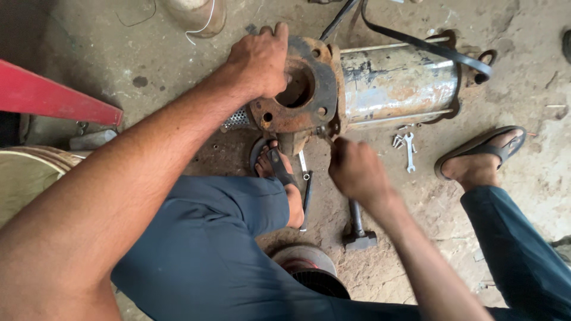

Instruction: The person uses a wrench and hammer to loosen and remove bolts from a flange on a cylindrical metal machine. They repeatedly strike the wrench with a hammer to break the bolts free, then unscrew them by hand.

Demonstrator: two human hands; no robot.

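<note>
Hammer [358, 233] lies on the floor [523, 196] by the knees. Right hand [357, 169] is closed on a small tool at the rusty pump [357, 86]. Left hand [259, 59] grips the pump's round end. Spanner [409, 151] lies beside the pump.

Repair workshop — stained concrete floor [523, 77], scattered spanners [409, 151], hammer [358, 232], rusty pump [380, 83].

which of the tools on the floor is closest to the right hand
The hammer, lying just below the right hand. The small spanner lies farther off, near the sandalled foot.
</note>
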